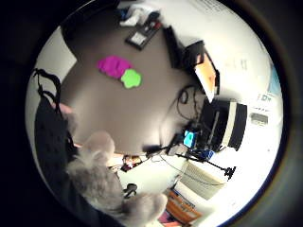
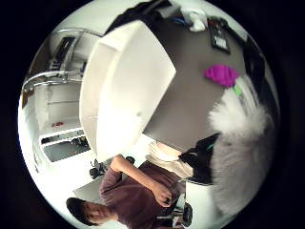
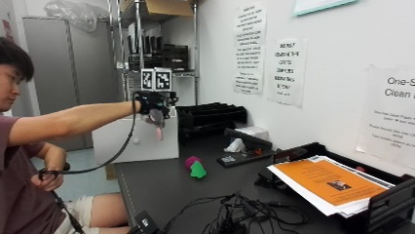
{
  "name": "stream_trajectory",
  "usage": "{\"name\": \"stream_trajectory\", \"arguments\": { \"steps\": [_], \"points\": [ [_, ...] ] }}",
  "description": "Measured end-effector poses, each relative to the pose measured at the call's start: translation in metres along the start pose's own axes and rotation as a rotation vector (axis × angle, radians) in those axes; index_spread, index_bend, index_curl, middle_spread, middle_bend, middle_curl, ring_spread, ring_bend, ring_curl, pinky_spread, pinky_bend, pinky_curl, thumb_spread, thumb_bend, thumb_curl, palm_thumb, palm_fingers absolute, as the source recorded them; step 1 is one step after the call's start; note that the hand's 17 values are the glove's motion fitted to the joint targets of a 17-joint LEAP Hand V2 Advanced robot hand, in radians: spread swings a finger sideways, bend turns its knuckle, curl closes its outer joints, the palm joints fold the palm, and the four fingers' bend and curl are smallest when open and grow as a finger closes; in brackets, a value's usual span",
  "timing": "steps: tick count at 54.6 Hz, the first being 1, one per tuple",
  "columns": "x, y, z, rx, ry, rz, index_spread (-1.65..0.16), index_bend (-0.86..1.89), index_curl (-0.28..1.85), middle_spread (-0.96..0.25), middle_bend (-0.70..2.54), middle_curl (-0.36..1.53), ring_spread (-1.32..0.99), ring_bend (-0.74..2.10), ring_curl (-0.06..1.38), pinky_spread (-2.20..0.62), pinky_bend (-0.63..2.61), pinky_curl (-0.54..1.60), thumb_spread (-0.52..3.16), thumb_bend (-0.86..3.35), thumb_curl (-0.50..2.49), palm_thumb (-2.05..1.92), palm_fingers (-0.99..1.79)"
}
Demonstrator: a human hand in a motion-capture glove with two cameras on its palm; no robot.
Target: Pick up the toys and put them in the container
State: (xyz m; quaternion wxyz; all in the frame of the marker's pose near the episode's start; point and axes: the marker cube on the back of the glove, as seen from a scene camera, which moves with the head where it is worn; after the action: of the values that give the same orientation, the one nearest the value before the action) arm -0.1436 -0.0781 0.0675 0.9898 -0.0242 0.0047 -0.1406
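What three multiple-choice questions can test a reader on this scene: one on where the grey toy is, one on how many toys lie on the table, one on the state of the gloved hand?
1. Where is the grey plush toy?
A. On the table
B. In the right hand, in the air near the white container
C. On the orange paper

2. How many toys lie on the dark table?
A. None
B. Two
C. Five

3. What is the gloved hand doing?
A. Gripping the plush toy
B. Pressing flat on the table
C. Resting open on the shelf

Key: 1 B, the outside view shows the toy hanging from the raised hand; 2 B, a magenta toy and a green toy lie together; 3 A, the fingers curl round the toy.
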Motion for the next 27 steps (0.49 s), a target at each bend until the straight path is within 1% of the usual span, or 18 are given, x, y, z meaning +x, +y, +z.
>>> {"name": "stream_trajectory", "arguments": {
  "steps": [6,18,27],
  "points": [
    [-0.015,-0.005,-0.032,0.061,0.007,-0.022,-0.34,0.72,0.34,-0.31,1.03,0.73,-0.34,1.24,0.58,-0.39,0.95,0.43,0.63,0.08,0.87,0.59,1.13],
    [-0.079,-0.034,-0.096,0.228,-0.035,-0.094,-0.32,0.75,0.42,-0.3,1.04,0.77,-0.33,1.27,0.58,-0.39,0.96,0.44,0.59,0.06,0.95,0.59,1.11],
    [-0.137,-0.06,-0.12,0.306,-0.07,-0.166,-0.31,0.75,0.47,-0.29,1.05,0.8,-0.32,1.28,0.58,-0.39,0.97,0.45,0.56,0.05,1.0,0.59,1.11]
  ]
}}
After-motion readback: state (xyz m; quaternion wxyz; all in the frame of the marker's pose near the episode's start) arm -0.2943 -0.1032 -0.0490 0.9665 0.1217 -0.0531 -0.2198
